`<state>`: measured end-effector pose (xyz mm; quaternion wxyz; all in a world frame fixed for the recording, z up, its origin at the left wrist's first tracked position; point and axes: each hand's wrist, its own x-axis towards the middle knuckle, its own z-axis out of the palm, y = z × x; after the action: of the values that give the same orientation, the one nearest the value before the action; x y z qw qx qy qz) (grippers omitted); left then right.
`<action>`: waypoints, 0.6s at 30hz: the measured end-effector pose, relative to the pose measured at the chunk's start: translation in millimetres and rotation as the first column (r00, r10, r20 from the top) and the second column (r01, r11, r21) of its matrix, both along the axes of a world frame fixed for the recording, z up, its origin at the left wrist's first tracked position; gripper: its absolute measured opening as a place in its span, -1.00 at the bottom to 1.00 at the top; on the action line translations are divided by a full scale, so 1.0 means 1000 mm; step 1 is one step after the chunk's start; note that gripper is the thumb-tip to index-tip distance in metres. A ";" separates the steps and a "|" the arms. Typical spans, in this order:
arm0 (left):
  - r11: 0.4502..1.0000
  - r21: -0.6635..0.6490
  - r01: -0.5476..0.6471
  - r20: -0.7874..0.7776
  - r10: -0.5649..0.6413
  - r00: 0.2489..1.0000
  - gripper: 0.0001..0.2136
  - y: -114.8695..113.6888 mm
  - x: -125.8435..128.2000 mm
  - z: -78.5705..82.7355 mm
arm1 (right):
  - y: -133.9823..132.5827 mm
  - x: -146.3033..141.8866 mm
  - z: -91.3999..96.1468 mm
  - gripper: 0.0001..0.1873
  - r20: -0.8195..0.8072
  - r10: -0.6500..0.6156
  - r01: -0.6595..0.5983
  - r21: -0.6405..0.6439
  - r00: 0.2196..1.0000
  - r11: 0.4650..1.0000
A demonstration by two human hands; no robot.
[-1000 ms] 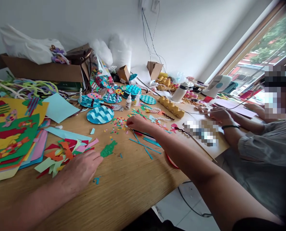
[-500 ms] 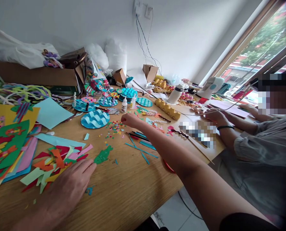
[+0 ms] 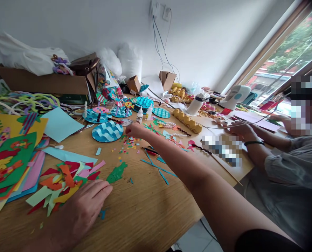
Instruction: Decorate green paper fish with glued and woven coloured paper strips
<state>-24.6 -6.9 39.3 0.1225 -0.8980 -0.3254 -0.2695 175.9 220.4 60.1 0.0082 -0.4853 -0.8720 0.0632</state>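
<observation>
My left hand point(image 3: 89, 199) lies on the table with its fingers stretched out together. Its fingertips are right beside a green paper fish point(image 3: 117, 172). Stretched far across the table, my right hand point(image 3: 134, 130) has its fingers curled closed; what they hold, if anything, is hidden. Small coloured paper dots point(image 3: 129, 142) are scattered just below it. To its left is a round blue disc point(image 3: 107, 131) with pale wavy strips, and behind it stands a white glue bottle point(image 3: 139, 115). Thin blue paper strips point(image 3: 158, 168) lie under my right forearm.
Paper scraps point(image 3: 66, 178) and stacked coloured sheets point(image 3: 14, 154) cover the left side. A cardboard box point(image 3: 42, 83) stands at the back left. Pencils, a yellow egg-carton strip point(image 3: 186, 120) and a white tumbler point(image 3: 196, 104) are toward the right. A co-worker's hands point(image 3: 242, 131) rest there.
My right hand has moved left over the paper dots, closer to the blue wavy disc. My left hand stays beside the green fish. The view has shifted slightly.
</observation>
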 end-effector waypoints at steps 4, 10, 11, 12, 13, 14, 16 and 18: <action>0.999 -0.053 -0.002 0.044 0.005 0.999 -0.70 0.001 -0.001 -0.006 | 0.008 -0.005 -0.008 -0.76 0.013 0.036 -0.036 0.007 0.999 0.999; 0.994 -0.109 -0.024 0.039 0.028 0.999 -0.68 0.001 -0.005 -0.018 | 0.011 -0.007 -0.007 -0.75 0.047 0.070 -0.070 0.004 0.996 0.998; 0.994 -0.104 -0.021 0.038 0.025 0.999 -0.68 0.001 -0.005 -0.017 | 0.011 -0.008 -0.006 -0.75 0.055 0.074 -0.075 -0.001 0.996 0.997; 0.995 -0.097 -0.016 0.037 0.020 0.999 -0.69 0.001 -0.006 -0.016 | 0.011 -0.008 -0.005 -0.75 0.062 0.079 -0.079 -0.006 0.995 0.997; 0.996 -0.088 -0.009 0.036 0.012 0.999 -0.69 0.001 -0.006 -0.014 | 0.011 -0.009 -0.004 -0.74 0.069 0.085 -0.084 -0.011 0.994 0.996; 0.997 -0.076 -0.002 0.036 0.005 0.999 -0.70 0.002 -0.006 -0.013 | 0.011 -0.010 -0.003 -0.74 0.076 0.090 -0.089 -0.014 0.993 0.996; 0.999 -0.050 0.009 0.036 -0.007 0.999 -0.71 0.003 -0.005 -0.009 | 0.011 -0.011 -0.002 -0.75 0.088 0.098 -0.097 -0.021 0.991 0.995; 1.000 -0.028 0.013 0.035 -0.012 0.999 -0.71 0.003 -0.004 -0.007 | 0.011 -0.012 -0.001 -0.76 0.096 0.104 -0.102 -0.028 0.990 0.994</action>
<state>-29.1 -3.8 32.5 0.1024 -0.8968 -0.3259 -0.2812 163.9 231.5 59.4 -0.0434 -0.4420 -0.8945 0.0500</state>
